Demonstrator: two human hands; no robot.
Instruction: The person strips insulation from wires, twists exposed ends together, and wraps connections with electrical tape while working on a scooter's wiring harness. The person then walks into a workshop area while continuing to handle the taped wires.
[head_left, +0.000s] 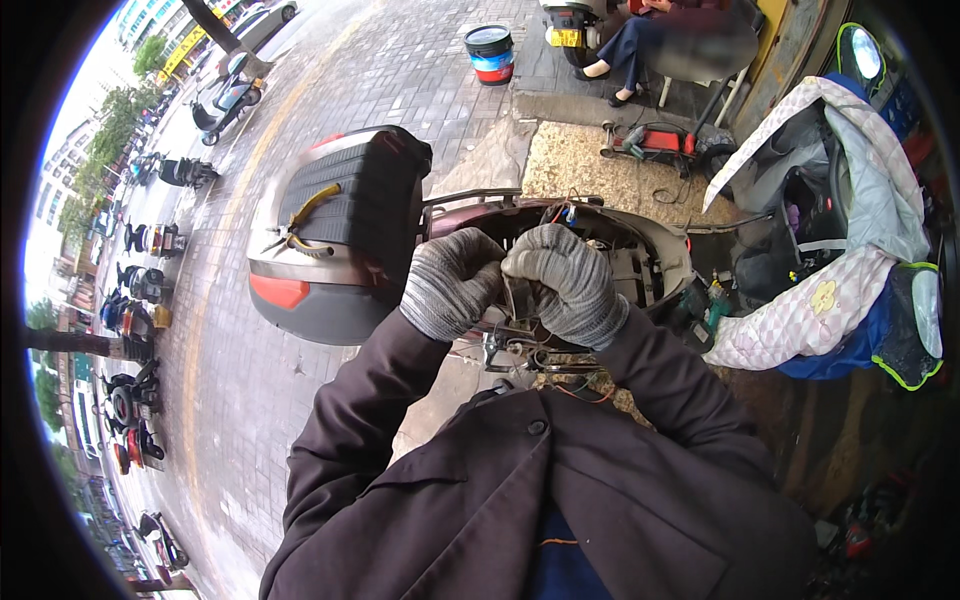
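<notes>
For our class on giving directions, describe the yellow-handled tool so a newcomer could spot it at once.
Find the large black, silver and red box just left of the gloved left hand. The plier-like tool lies on top of it. Two curved yellow handles, spread apart, set the tool off from the box's dark surface.

Down on grey brick pavement [350, 100]
Bearing a lidded bucket [489, 57] (banded blue and red), parked scooters [227, 102] and a speckled tan mat [570, 165] under a red floor jack [668, 143]; on a black-topped case [372, 190], yellow-handled pliers [313, 204].
</notes>
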